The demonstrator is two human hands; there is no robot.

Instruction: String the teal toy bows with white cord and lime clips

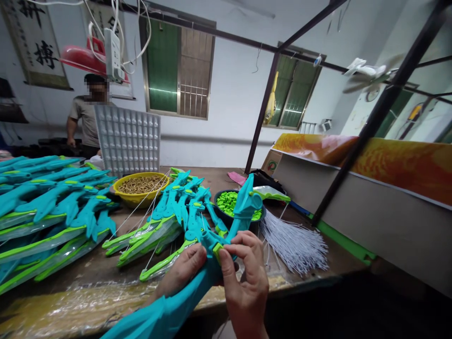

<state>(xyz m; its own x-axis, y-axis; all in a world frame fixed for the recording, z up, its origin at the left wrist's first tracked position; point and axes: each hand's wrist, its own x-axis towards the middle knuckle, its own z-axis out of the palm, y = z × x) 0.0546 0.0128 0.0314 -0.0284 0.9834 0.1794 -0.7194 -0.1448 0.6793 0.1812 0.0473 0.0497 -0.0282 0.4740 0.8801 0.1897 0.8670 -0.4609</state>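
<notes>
My left hand is wrapped around the middle of a teal plastic toy bow that I hold up over the table's front edge. My right hand pinches a small green plastic piece against the bow's grip, thumb and fingers closed on it. The bow's upper limb points up and away, with a pale green tip. Its lower limb runs down toward me at the bottom left. Just behind the bow sits a dark bowl of small green pieces.
More teal and green bows lie mid-table, and a large stack at left. A yellow bowl of rings, a white grid tray, a bundle of white cords. A person stands at the far left. Black frame posts rise right.
</notes>
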